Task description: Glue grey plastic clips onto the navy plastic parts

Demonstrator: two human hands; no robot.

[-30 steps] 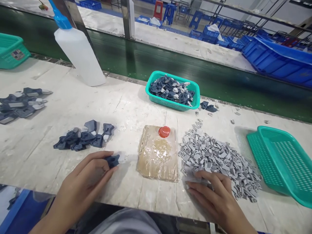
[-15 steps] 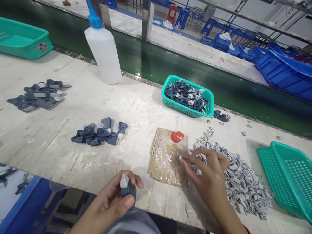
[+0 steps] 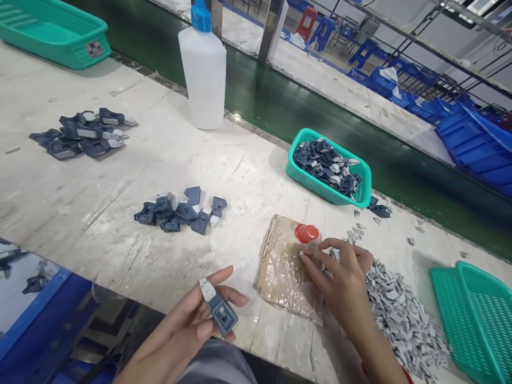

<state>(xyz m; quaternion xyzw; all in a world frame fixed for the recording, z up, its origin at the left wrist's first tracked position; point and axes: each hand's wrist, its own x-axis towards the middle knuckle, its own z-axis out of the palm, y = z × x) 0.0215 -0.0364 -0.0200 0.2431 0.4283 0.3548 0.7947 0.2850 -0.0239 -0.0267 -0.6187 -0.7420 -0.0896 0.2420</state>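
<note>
My left hand (image 3: pixel 188 325) holds a dark blue plastic part with a grey tip (image 3: pixel 219 308) above the table's front edge. My right hand (image 3: pixel 340 274) rests on a brown card wrapped in clear film (image 3: pixel 286 266), fingertips pinched together near a red cap (image 3: pixel 306 233); whether it holds a small grey piece I cannot tell. A heap of small grey plastic pieces (image 3: pixel 400 314) lies just right of that hand. A small pile of dark blue parts (image 3: pixel 180 210) sits on the table left of the card.
A teal basket (image 3: pixel 362 178) full of dark blue parts stands behind the card. Another teal basket (image 3: pixel 476 314) is at the right, a third (image 3: pixel 56 32) far left. A white squeeze bottle (image 3: pixel 205 69) stands by the green conveyor (image 3: pixel 288 112). Another pile of blue parts (image 3: pixel 82 133) lies left.
My left hand lifted the blue part off the table and turned it toward me. My right hand left the grey heap and moved onto the film-wrapped card. The view shifted left.
</note>
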